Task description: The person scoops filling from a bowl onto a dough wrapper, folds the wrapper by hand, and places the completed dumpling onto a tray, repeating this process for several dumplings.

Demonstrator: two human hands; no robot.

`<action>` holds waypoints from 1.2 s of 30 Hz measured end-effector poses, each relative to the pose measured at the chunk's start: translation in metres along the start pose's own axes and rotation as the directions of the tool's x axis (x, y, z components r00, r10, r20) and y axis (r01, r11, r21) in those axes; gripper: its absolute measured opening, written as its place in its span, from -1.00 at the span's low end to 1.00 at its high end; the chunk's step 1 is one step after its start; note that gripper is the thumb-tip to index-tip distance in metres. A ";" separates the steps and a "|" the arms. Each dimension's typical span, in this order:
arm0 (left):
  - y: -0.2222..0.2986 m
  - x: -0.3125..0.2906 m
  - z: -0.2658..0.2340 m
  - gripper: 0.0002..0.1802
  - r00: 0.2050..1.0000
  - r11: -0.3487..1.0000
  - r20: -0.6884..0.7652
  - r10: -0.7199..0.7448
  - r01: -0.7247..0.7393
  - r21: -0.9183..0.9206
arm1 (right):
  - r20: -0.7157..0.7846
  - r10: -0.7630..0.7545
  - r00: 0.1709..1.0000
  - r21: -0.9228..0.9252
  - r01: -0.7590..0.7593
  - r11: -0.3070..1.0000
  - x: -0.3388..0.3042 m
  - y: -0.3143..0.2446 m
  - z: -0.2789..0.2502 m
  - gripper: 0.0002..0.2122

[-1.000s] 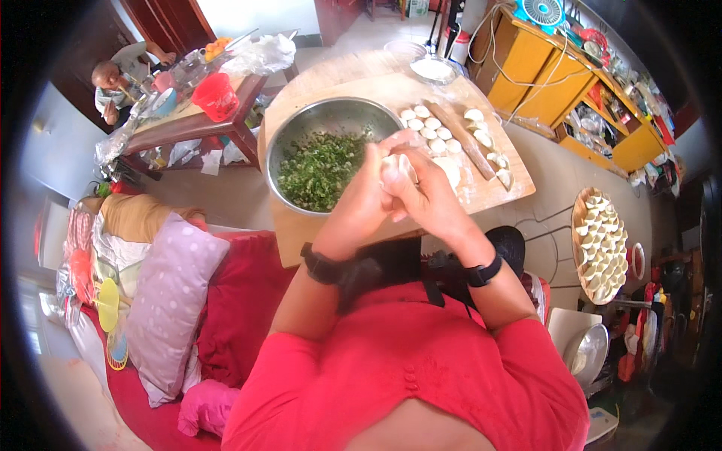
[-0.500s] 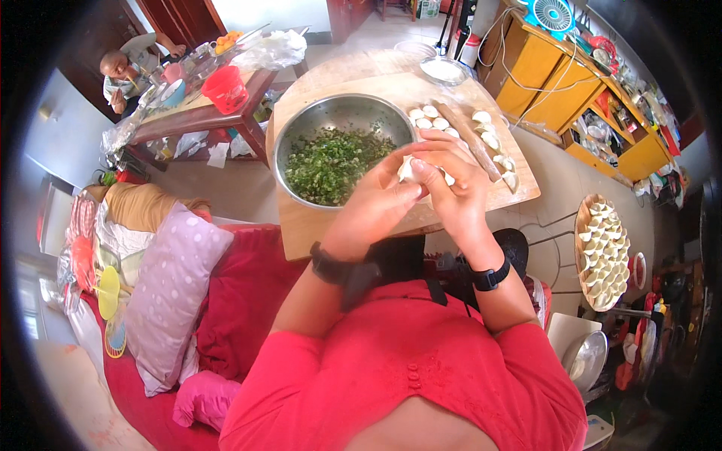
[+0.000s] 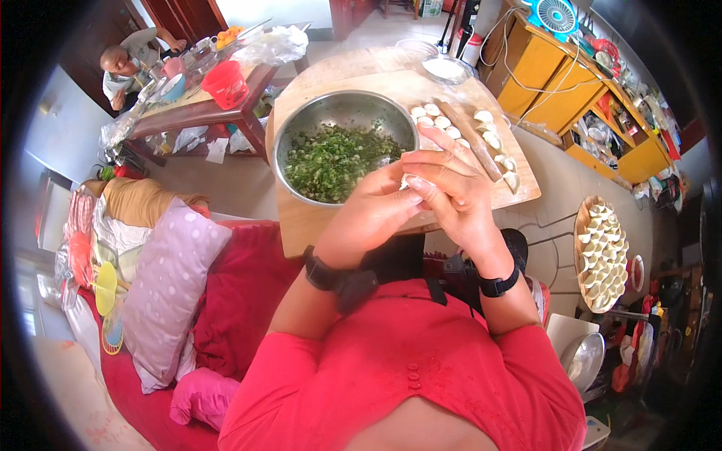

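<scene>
In front of my chest my left hand [image 3: 368, 215] and my right hand [image 3: 460, 197] are pressed together around one dumpling [image 3: 407, 183]. Only a sliver of its pale dough shows between thumbs and fingers. Just beyond my left hand, a wide steel bowl [image 3: 331, 107] holds chopped green filling [image 3: 338, 164]. It rests on a wooden board [image 3: 297, 231]. On the board's right part lie several round dough pieces [image 3: 444, 122], a rolling pin [image 3: 465, 141] and a row of folded dumplings [image 3: 491, 140].
A round tray of dumplings [image 3: 602, 252] is off to the right. Behind the board is a plate of white powder [image 3: 445, 70]. A person [image 3: 124, 64] sits at a cluttered table [image 3: 248, 113] at far left. A dotted pillow [image 3: 177, 289] lies on red bedding at my left.
My fingers have closed tighter over the dumpling, hiding most of its dough. The right hand's fingers now lie across the left hand's. The bowl and board stay in place.
</scene>
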State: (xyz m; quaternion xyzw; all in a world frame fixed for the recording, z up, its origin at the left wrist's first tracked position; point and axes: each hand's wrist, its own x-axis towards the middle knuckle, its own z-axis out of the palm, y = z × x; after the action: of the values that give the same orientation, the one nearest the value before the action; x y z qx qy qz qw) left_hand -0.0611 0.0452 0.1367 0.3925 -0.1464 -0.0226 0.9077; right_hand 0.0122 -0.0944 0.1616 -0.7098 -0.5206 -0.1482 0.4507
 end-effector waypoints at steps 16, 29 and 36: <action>0.006 -0.003 -0.004 -0.61 0.995 0.926 -0.048 -0.087 0.098 0.365 | -0.009 0.015 1.000 -0.004 -0.015 1.000 0.005 -0.009 -0.010 -0.90; -0.011 0.009 0.023 -0.55 0.996 0.909 0.016 -0.083 0.069 0.410 | -0.023 0.130 0.991 -0.014 -0.131 0.991 -0.018 -0.012 -0.032 -0.83; -0.046 0.031 0.045 -0.55 1.000 0.898 -0.015 0.022 -0.013 0.440 | -0.045 0.258 0.965 0.075 -0.254 0.964 -0.051 0.001 -0.059 -0.81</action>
State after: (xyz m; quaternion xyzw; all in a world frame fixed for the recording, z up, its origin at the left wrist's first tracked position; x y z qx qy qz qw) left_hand -0.0409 -0.0236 0.1404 0.5861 -0.1424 0.0229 0.7973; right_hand 0.0078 -0.1722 0.1591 -0.7509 -0.4168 -0.0899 0.5042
